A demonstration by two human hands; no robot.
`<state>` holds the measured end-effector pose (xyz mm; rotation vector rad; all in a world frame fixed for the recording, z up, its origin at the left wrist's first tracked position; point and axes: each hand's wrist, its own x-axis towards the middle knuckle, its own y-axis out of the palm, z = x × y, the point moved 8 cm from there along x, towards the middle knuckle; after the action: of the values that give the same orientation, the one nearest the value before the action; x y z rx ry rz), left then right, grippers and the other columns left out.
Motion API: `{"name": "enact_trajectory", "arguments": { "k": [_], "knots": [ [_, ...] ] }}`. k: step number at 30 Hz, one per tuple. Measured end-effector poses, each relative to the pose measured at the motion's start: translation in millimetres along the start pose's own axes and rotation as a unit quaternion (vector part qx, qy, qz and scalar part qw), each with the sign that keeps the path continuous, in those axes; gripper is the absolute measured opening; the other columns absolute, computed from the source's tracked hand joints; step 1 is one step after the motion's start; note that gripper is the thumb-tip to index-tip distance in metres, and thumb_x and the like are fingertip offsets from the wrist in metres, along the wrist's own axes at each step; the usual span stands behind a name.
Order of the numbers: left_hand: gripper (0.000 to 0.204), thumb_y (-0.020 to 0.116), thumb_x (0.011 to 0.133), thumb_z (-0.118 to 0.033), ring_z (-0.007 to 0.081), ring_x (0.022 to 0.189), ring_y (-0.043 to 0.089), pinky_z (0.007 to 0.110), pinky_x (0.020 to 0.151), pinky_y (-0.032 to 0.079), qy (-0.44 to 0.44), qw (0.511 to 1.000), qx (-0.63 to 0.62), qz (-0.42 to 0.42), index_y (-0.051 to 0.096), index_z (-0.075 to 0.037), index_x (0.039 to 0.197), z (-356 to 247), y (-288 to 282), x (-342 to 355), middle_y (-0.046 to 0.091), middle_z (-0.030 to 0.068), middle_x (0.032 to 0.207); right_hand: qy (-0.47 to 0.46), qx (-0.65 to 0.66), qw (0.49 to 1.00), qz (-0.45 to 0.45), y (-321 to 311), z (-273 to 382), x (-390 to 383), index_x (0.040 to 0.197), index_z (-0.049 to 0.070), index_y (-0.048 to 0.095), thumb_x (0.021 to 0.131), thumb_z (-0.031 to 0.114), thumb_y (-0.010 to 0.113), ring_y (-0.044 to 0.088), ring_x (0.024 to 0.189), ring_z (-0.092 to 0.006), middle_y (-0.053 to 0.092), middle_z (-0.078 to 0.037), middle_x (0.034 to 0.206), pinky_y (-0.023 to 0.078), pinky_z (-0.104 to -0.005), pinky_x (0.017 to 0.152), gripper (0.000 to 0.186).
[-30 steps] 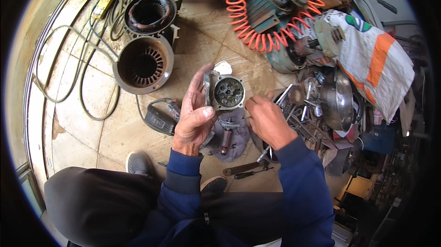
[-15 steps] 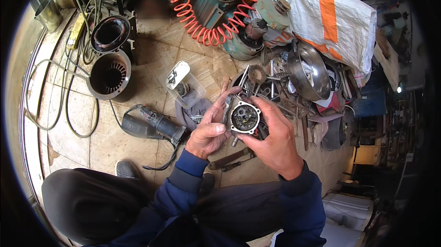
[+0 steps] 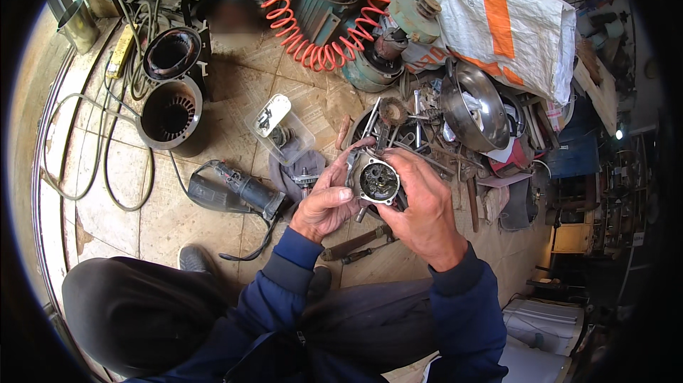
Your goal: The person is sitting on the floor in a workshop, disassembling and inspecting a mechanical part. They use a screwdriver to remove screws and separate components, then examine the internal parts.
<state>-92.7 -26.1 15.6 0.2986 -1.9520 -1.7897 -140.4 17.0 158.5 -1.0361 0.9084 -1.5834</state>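
Note:
Between my two hands is a small metal gear housing (image 3: 379, 181), its round, greasy opening facing up and screw lugs round its rim. My left hand (image 3: 327, 201) grips it from the left, thumb against the side and fingers behind. From the right, my right hand (image 3: 428, 205) closes on it, with the thumb at the lower rim and fingers along the far side. Left of it, a grey cloth (image 3: 286, 172) carries a small geared metal part (image 3: 306, 178). A power tool body (image 3: 242, 191) with a black cord lies on the tiles.
Beyond my hands, a clear plastic box (image 3: 293, 142) holds small parts. Loose tools surround a steel bowl (image 3: 475, 109) on the right, near a white sack (image 3: 498, 30). Motor casings (image 3: 171, 114) stand at left. A red coiled hose (image 3: 320, 55) hangs at the far side.
The gear housing has turned and tilted slightly in my hands. My right thumb and fingers have shifted a little around its rim. Both hands still hold it.

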Motion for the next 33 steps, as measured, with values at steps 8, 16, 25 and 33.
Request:
{"name": "enact_trajectory", "arguments": {
  "k": [8,16,25,33],
  "knots": [
    [0.101,0.081,0.076,-0.011,0.0278,0.139,0.049,0.047,0.114,0.044,-0.006,1.0,-0.016,-0.003,0.023,-0.001,0.158,-5,0,-1,0.038,0.0129,0.154,-0.008,-0.014,1.0,0.005,4,6,5,0.129,-0.002,0.056,0.065,-0.004,0.083,0.064,0.112,-0.041,0.063,-0.021,0.127,0.054,-0.0451,0.095,0.07],
    [0.095,0.08,0.078,-0.013,0.0288,0.134,0.055,0.047,0.117,0.042,-0.008,0.999,-0.05,-0.018,0.028,0.0,0.156,-9,-9,-3,0.05,0.0147,0.147,-0.008,-0.015,1.0,0.0,9,8,11,0.128,-0.003,0.057,0.067,-0.001,0.083,0.065,0.11,-0.0409,0.064,-0.021,0.125,0.054,-0.0452,0.095,0.067],
    [0.103,0.086,0.08,-0.026,0.0304,0.14,0.048,0.05,0.118,0.039,-0.001,0.995,-0.1,-0.024,0.023,-0.003,0.159,-3,-16,-2,0.046,0.0131,0.153,0.02,-0.007,0.998,-0.052,5,5,15,0.12,-0.003,0.062,0.067,0.004,0.087,0.068,0.104,-0.0386,0.068,-0.021,0.115,0.056,-0.0422,0.089,0.059],
    [0.104,0.085,0.084,-0.035,0.0321,0.141,0.047,0.049,0.113,0.046,0.019,0.997,-0.058,-0.039,0.021,-0.005,0.16,-13,-2,4,0.041,0.0154,0.156,0.072,0.015,0.992,-0.105,-1,1,18,0.119,-0.004,0.064,0.066,0.01,0.091,0.071,0.096,-0.0364,0.069,-0.021,0.11,0.058,-0.0395,0.083,0.061]
  ]
}}
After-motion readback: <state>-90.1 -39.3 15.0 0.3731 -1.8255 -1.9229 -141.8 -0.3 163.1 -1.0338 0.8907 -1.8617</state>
